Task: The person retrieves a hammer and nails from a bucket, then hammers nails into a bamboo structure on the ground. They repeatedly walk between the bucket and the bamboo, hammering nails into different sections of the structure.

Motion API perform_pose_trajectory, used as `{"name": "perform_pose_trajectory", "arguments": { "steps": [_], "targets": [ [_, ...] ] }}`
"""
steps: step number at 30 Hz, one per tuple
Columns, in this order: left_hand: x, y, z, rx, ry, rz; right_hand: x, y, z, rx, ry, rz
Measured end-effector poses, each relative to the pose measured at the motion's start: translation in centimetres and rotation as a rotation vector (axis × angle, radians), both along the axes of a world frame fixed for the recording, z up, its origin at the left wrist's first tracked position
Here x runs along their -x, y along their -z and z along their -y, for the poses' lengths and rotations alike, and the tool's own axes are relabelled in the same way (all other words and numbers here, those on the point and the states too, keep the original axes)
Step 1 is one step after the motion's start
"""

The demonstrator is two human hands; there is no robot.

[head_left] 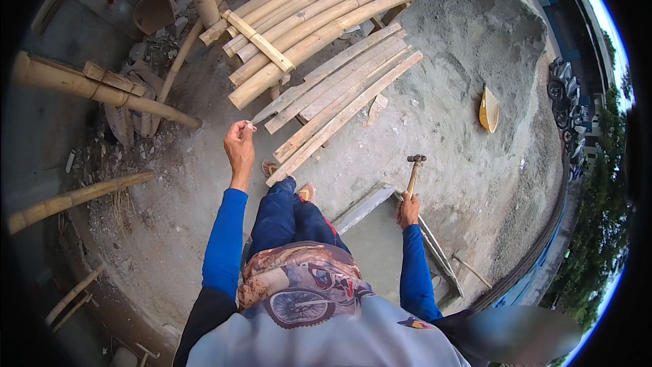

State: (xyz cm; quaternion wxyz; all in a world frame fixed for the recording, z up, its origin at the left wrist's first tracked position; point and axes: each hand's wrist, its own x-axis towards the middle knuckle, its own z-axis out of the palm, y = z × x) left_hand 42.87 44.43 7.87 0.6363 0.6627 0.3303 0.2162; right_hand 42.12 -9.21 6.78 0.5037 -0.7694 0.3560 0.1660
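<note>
My right hand point(409, 209) grips a hammer point(413, 178) by its wooden handle, its dark metal head pointing away from me. The left hand point(240, 149) is raised in front of me, thumb and fingertips pinched together; whatever is between them is too small to make out. Its fingertips appear close to the pointed end of a grey board point(292, 98). That board lies among several wooden planks point(353, 114) set side by side, slanting away to the right. Just beyond them, several bamboo poles point(319, 24) lie in a row with wooden crosspieces over their ends.
Upright and slanted bamboo poles point(102, 90) stand at the left among rubble and sacks. A wooden frame point(365, 208) lies by my right leg. Further right, a yellow basin point(489, 110) rests on a sand pile point(468, 34). Parked motorcycles point(564, 95) line the far right.
</note>
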Motion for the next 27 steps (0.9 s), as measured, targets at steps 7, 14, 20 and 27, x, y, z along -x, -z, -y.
{"name": "perform_pose_trajectory", "arguments": {
  "steps": [7, 14, 20, 27],
  "targets": [
    [-6.7, 2.5, -3.0, -0.284, -0.291, -0.220, -4.6, -3.2, -10.2, -0.056, -0.190, -0.073],
    [-12.3, 5.1, -10.3, -0.215, -0.330, -0.392, -17.6, -5.0, -16.6, -0.166, -0.547, 0.042],
    [-14.0, 6.7, -12.2, 0.206, -0.261, -0.345, -30.8, -3.6, -17.7, -0.245, -0.769, 0.065],
    [-12.0, 9.4, -13.3, 0.317, -0.330, -0.309, -42.6, -1.9, -12.6, 0.019, -1.106, 0.270]
  ]
}}
